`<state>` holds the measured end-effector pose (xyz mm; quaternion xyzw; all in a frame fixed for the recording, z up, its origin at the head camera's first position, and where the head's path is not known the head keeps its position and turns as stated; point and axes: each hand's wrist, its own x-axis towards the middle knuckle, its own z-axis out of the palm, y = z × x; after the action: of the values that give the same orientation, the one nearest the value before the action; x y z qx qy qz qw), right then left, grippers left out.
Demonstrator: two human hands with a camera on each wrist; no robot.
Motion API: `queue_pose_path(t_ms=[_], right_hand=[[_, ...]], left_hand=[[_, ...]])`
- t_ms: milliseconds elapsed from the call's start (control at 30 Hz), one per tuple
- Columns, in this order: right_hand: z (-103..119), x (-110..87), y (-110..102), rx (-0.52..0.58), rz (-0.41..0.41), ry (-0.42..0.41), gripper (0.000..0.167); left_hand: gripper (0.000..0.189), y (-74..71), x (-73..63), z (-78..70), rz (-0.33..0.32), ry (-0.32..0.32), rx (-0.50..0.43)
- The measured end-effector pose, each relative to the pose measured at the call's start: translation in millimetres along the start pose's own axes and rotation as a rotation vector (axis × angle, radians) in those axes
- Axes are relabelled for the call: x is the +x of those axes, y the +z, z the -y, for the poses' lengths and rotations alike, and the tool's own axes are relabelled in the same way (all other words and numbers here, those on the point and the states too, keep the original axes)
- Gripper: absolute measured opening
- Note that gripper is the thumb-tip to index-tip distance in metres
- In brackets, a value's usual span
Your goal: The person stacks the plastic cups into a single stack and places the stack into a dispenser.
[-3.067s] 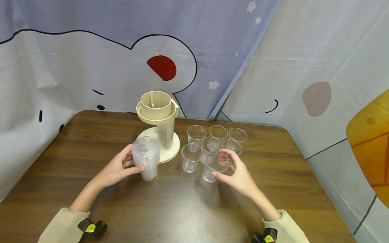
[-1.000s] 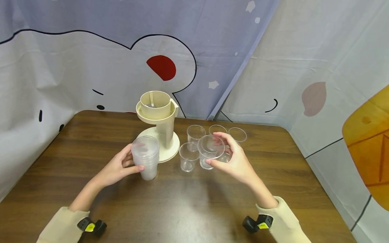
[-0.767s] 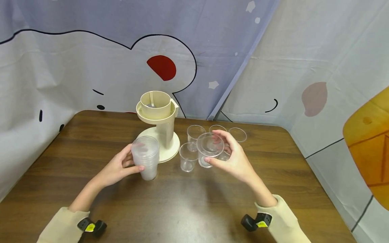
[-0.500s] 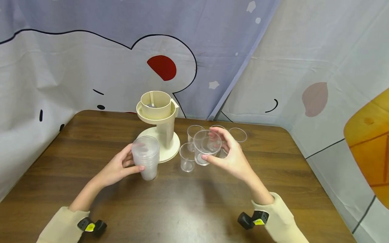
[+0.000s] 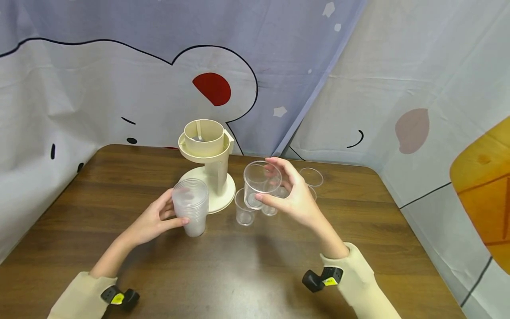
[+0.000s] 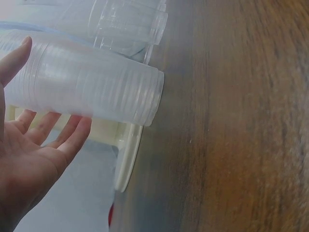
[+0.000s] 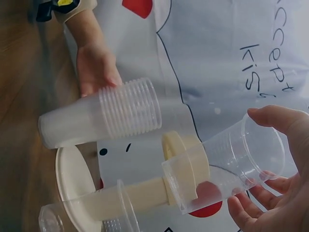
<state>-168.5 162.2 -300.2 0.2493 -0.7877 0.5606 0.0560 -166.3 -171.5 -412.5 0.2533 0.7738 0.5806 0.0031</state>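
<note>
My left hand (image 5: 153,221) grips a stack of nested clear plastic cups (image 5: 191,208) beside the dispenser's base, thumb on the near side. In the left wrist view its fingers (image 6: 77,133) curl beneath the stack (image 6: 87,77). My right hand (image 5: 295,197) holds a single clear plastic cup (image 5: 253,186) by its upper part, raised above the table. In the right wrist view this cup (image 7: 217,164) is between thumb and fingers, with the cream dispenser (image 7: 154,191) seen beyond it. Several loose cups, one of them a front cup (image 5: 244,215), stand behind and below, partly hidden.
A cream stand-like dispenser (image 5: 205,146) with a round open top and disc base stands behind the stack. One loose cup (image 5: 312,177) is at the back right. A printed curtain (image 5: 151,97) hangs behind the wooden table (image 5: 223,274).
My right hand has lifted the single cup from the front of the loose group and carried it up, away from me and left, toward the dispenser. My left hand and the stack stay put.
</note>
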Motion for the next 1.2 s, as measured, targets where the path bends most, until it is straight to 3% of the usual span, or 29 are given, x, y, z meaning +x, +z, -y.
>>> queue_pose_path(t_ms=[733, 1200], right_hand=[[19, 25.3, 19, 0.036, 0.008, -0.022, 0.073], [28, 41.1, 34, 0.019, 0.032, -0.088, 0.073]], left_hand=[[0.064, 0.4, -1.0, -1.4, -0.007, -0.002, -0.003], [0.066, 0.3, -1.3, -0.7, -0.002, -0.009, -0.007]])
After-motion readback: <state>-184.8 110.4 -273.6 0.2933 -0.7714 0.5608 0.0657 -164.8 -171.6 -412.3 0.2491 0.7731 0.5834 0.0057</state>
